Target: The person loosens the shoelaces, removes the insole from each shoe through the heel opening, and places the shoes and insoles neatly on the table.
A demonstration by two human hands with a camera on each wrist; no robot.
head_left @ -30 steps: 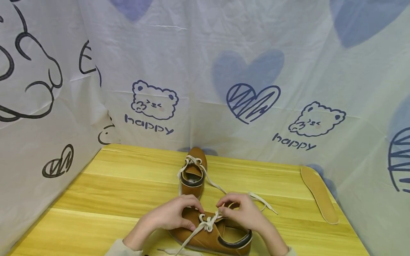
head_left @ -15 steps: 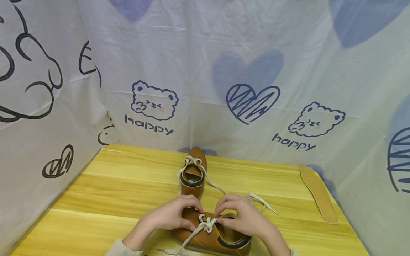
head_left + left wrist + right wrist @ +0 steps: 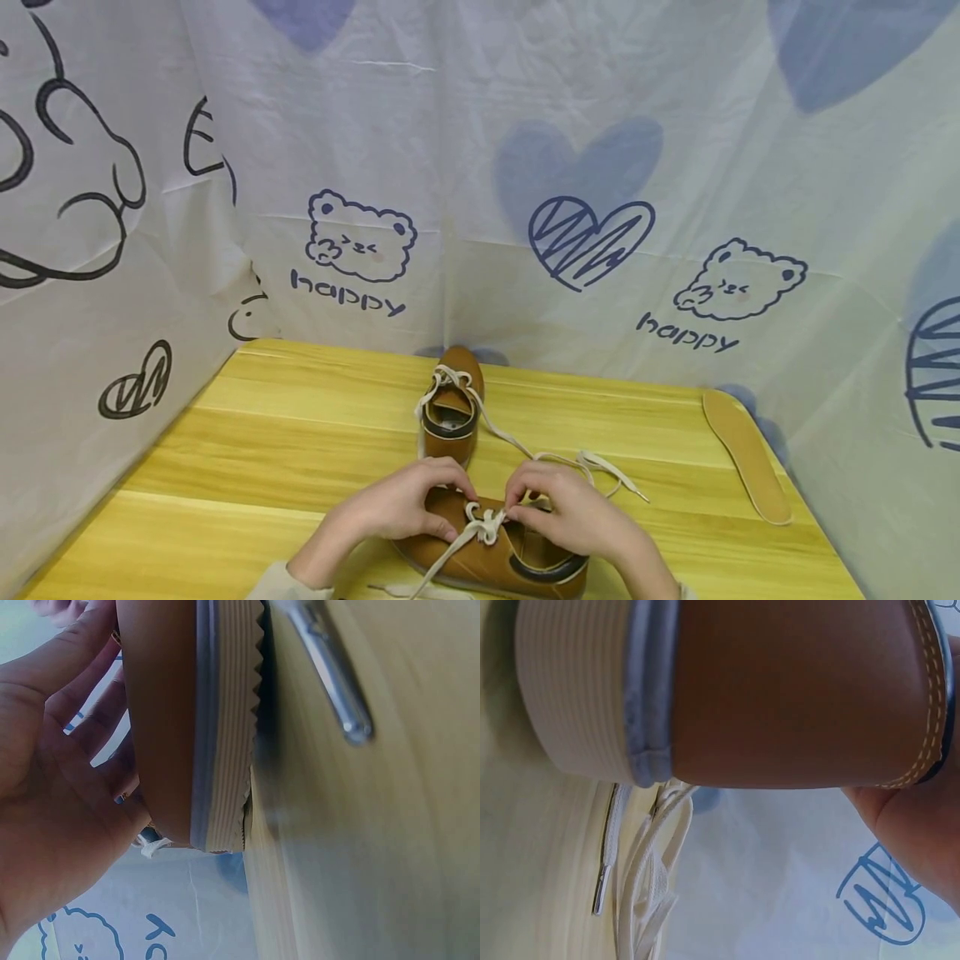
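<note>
A brown lace-up shoe (image 3: 480, 565) lies lengthwise at the front of the table, toe to the left. My left hand (image 3: 405, 507) holds its forefoot, thumb on the near side and fingers over the far side. In the left wrist view, the shoe's brown side (image 3: 161, 712) and ribbed sole show beside the palm. At the top eyelets, my right hand (image 3: 558, 507) pinches the cream shoelace (image 3: 487, 527) between thumb and fingertips. The right wrist view shows the heel (image 3: 795, 697), which hides those fingertips. One lace end trails over the near side.
Behind stands a matching shoe (image 3: 448, 448), toe away, its loose lace (image 3: 618, 477) running right across the table (image 3: 300, 400). A tan insole (image 3: 748, 462) lies at the right edge. Printed cloth (image 3: 465, 167) hangs behind and at both sides.
My right hand has come slightly down and in toward the eyelets, uncovering some of the other shoe's lace behind it. The left hand and the shoe have stayed put.
</note>
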